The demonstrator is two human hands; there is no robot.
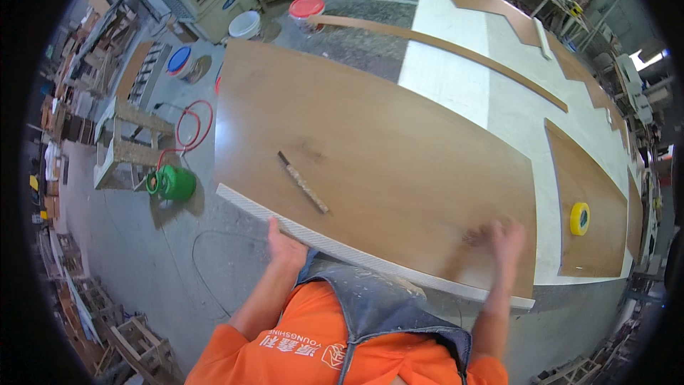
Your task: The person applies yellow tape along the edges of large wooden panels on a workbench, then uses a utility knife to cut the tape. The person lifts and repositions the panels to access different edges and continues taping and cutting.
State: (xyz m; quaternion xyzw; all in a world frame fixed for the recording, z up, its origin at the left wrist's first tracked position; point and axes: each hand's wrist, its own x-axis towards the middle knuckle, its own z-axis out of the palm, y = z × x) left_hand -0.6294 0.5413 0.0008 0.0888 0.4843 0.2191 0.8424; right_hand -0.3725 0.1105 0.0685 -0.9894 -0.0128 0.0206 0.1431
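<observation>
A large brown wooden panel [370, 150] lies in front of me. Along its near edge runs a long pale strip with a ribbed-looking face [370, 260]. My left hand [287, 248] is at that strip, towards its left end, with the thumb up against it; the other fingers are hidden below. Over the panel's right end is my right hand [508, 239], slightly blurred, its shadow falling on the wood beside it. I cannot make out anything in its fingers. A thin, speckled stick-like tool with a dark end [305, 184] rests on the panel, left of centre.
On white boards to the right, a smaller brown panel [581, 185] carries a yellow tape roll [580, 219]. A narrow brown strip [456, 53] lies beyond. Left on the floor stand a green gas canister [175, 183] with red hose, a wooden stand [128, 150] and lidded buckets [182, 62].
</observation>
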